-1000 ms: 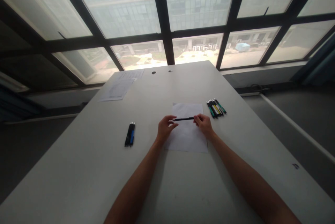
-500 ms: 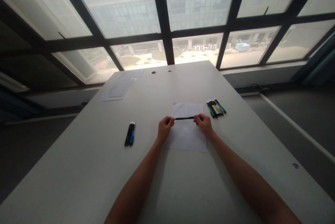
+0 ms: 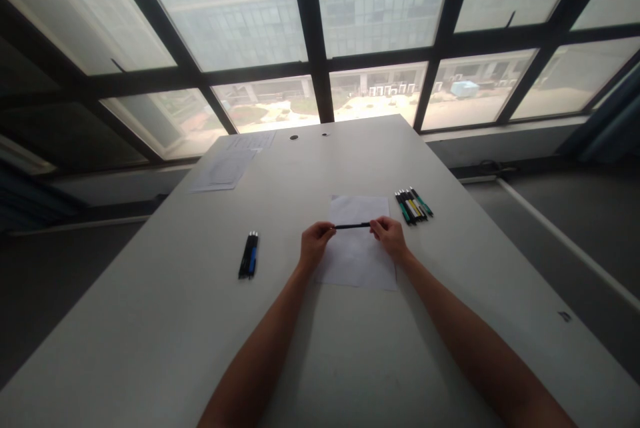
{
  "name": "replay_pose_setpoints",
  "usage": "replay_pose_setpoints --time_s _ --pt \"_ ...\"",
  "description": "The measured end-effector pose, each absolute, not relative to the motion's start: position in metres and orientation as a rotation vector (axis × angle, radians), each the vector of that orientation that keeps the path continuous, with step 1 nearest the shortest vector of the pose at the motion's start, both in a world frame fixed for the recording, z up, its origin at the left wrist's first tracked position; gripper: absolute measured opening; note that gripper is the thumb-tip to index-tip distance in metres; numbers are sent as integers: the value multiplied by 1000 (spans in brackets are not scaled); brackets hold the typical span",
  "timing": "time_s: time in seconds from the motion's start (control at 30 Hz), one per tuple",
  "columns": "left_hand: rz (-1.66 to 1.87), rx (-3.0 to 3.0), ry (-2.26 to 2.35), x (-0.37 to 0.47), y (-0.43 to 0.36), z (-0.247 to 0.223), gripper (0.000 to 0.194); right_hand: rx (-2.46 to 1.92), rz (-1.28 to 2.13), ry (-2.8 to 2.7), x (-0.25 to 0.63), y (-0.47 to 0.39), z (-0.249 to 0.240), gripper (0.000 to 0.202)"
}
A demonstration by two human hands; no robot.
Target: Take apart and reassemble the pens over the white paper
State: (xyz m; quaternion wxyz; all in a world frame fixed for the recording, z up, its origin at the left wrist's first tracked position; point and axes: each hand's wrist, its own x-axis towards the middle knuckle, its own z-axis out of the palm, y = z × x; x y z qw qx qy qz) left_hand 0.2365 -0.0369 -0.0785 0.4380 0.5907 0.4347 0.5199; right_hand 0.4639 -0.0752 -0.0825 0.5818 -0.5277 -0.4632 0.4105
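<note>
A black pen (image 3: 353, 226) is stretched sideways between my two hands, over a white sheet of paper (image 3: 357, 261) on the table. My left hand (image 3: 315, 240) pinches its left end with closed fingers. The right end is pinched by my right hand (image 3: 389, 236), also closed. Both tips of the pen are partly covered by my fingers. To the left lies a small group of black pens, one with a blue part (image 3: 253, 260). Right of the paper, beyond my right hand, several pens with green, white and yellow parts (image 3: 413, 208) lie side by side.
The white table (image 3: 160, 321) stretches toward tall windows. Printed sheets (image 3: 223, 170) lie at its far left, and a round hole (image 3: 293, 138) is near the far edge. A small dark mark (image 3: 565, 317) sits near the right edge. Outside that edge, a pale bar (image 3: 560, 235) runs along the floor.
My left fingers have shifted very slightly to the right along the pen's end. The pen, my right hand and the other pens stay about where they were.
</note>
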Motion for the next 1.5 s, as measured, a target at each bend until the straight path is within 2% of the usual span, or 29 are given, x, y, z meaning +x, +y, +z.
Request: replay_pose_setpoints --time_s 0.47,0.63,0.67,0.77,0.9,1.33,1.5 --pt "1305 1533 1010 237 -42 -71 25 -1204 953 -1074 464 -74 -85 43" --pt "1305 1476 966 238 -40 -71 54 -1210 954 -1051 464 -73 -86 44" --pt "1309 1477 981 238 -40 -71 53 -1209 953 -1048 464 -73 -86 44" --pt "1279 1518 1085 238 -38 -72 34 -1214 947 -1042 464 -74 -87 44" --pt "1207 1589 1157 237 -38 -73 43 -1211 953 -1045 464 -74 -88 44" --pt "1243 1597 1105 238 -41 -71 26 -1182 942 -1056 465 -73 -92 41" --pt "1201 1659 1104 240 -42 -70 37 -1187 941 -1063 464 -73 -92 41"
